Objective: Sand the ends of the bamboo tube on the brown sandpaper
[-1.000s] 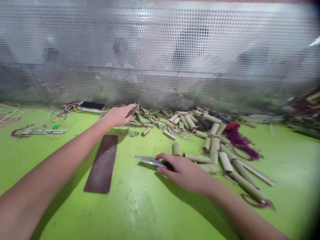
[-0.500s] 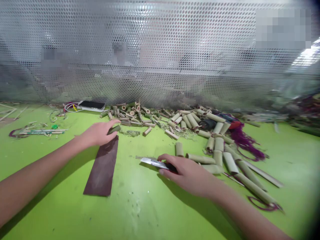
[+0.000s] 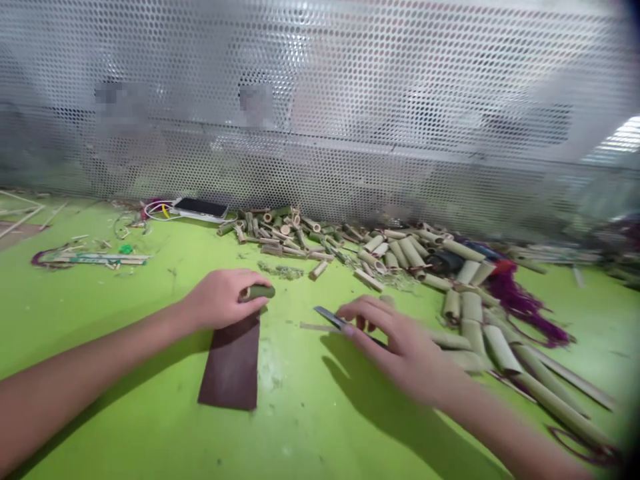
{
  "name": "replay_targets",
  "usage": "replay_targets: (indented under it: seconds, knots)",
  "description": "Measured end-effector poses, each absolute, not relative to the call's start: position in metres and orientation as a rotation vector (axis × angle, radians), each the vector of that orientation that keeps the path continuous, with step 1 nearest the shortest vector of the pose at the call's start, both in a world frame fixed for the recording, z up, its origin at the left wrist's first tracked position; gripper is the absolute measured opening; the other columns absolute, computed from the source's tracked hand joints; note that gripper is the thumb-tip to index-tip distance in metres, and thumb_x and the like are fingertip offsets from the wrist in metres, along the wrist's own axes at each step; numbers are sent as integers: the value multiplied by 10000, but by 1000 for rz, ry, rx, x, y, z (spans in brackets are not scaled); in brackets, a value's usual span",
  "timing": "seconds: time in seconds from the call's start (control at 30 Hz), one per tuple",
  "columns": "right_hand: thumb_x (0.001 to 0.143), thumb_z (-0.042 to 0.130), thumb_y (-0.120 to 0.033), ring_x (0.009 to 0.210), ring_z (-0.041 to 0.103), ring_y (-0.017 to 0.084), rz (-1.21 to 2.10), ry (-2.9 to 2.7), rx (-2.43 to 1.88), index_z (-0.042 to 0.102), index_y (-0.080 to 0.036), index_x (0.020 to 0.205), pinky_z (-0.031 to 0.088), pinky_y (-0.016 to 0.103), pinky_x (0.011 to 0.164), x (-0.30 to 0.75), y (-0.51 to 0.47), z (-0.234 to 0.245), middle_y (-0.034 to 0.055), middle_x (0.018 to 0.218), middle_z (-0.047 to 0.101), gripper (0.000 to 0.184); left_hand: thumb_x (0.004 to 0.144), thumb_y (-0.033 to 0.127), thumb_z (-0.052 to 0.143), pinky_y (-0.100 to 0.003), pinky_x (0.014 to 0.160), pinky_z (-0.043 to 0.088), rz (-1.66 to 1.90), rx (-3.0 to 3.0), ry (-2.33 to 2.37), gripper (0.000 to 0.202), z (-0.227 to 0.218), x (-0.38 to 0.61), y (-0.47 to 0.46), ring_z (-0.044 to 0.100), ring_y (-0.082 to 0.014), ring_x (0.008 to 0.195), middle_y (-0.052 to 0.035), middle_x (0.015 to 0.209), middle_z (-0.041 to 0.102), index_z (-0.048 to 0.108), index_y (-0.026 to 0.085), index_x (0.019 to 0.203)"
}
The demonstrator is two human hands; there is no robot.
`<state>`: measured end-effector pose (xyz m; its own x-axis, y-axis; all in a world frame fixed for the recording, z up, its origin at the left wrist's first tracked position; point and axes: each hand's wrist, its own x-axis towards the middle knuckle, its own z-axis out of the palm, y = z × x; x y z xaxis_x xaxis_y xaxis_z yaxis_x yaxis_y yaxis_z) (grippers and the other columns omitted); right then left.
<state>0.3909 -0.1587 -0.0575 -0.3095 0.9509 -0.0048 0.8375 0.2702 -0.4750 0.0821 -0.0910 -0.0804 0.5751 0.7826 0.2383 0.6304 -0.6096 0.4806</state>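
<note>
- A short, dark-green bamboo tube (image 3: 261,292) was held in the left hand (image 3: 217,299), at the far end of a dark-brown rectangular sheet (image 3: 229,373) laid on the bright-green surface (image 3: 295,433); whether tube and sheet touched could not be told.
- Left grip was closed around the tube, thumb on the near side, fingers over the far side; a pale cut end was exposed near the palm.
- In the right hand (image 3: 413,350) a slim metal-bladed knife (image 3: 327,316) was gripped, thumb and fingers closed on it, blade pointed leftward, well apart from the tube.
- Tube was judged light, stiff and rather slippery-skinned, prone to rolling or splitting lengthwise; hold best taken round its middle, fingertips clear of the cut ends.
- Cut bamboo pieces (image 3: 411,253) were heaped beyond both hands.
</note>
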Motion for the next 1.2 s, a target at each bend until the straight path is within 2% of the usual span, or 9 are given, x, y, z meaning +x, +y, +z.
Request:
replay_targets:
  seconds: [0.13, 0.2, 0.27, 0.37, 0.47, 0.63, 0.8, 0.97, 1.2]
  knots:
    - [1013, 412, -627, 1083, 651, 300, 884, -2161, -1570, 552, -249, 1372, 564, 493, 888, 336, -150, -50, 147, 1366, 597, 540, 999, 414, 533, -395, 866, 570, 703, 2398, 1021, 298, -85, 81, -105, 711, -231, 998, -54, 1144, 763, 696, 256, 1192]
    - [1026, 413, -605, 1106, 635, 278, 994, -2111, -1444, 508, -248, 1385, 540, 460, 924, 312, -143, -55, 135, 1340, 605, 515, 1028, 412, 481, -389, 864, 562, 750, 2375, 956, 309, -89, 81, -112, 700, -227, 991, -62, 1121, 752, 669, 256, 1217]
    - [1040, 388, -588, 987, 641, 236, 1219, -2055, -1263, 537, -243, 1293, 533, 416, 881, 299, -135, -64, 92, 1134, 660, 453, 1043, 406, 455, -383, 874, 552, 812, 2339, 904, 303, -92, 81, -117, 690, -225, 998, -62, 1120, 737, 647, 267, 1232]
    - [1029, 417, -592, 761, 582, 188, 1487, -1911, -1109, 586, -234, 1073, 498, 360, 750, 295, -128, -81, 18, 842, 608, 397, 1040, 397, 474, -376, 903, 541, 881, 2282, 836, 280, -95, 83, -118, 678, -227, 1031, -60, 1135, 726, 636, 271, 1229]
    - [992, 517, -583, 674, 515, 161, 1548, -1730, -1068, 581, -225, 927, 447, 331, 693, 301, -125, -92, -10, 756, 560, 369, 1021, 411, 518, -360, 830, 545, 858, 2254, 830, 292, -97, 85, -115, 678, -223, 967, -55, 1130, 726, 627, 274, 1254]
    - [874, 696, -582, 618, 478, 133, 1738, -1352, -984, 592, -211, 874, 381, 284, 610, 304, -118, -101, -24, 707, 561, 385, 994, 384, 574, -289, 627, 499, 936, 2301, 902, 264, -101, 83, -106, 606, -152, 675, -12, 912, 709, 650, 258, 1214]
    - [826, 750, -571, 577, 484, 105, 1815, -1229, -922, 588, -206, 881, 356, 251, 568, 304, -111, -106, -38, 674, 573, 404, 972, 335, 635, -238, 607, 537, 1118, 2216, 924, 226, -107, 81, -105, 642, -120, 672, 7, 915, 718, 646, 233, 1173]
    - [833, 760, -527, 558, 502, 96, 1861, -1197, -883, 595, -193, 824, 354, 242, 555, 305, -110, -106, -25, 659, 604, 373, 963, 330, 671, -193, 524, 515, 1223, 2178, 945, 127, -109, 81, -105, 612, -95, 573, 43, 778, 685, 641, 218, 1017]
    - [841, 670, -286, 577, 520, 102, 1863, -1142, -880, 633, -183, 946, 372, 243, 581, 306, -111, -103, -36, 681, 573, 152, 1004, 237, 616, -172, 599, 584, 1353, 2528, 692, 77, -106, 80, -104, 687, -103, 729, -25, 929, 719, 649, 191, 951]
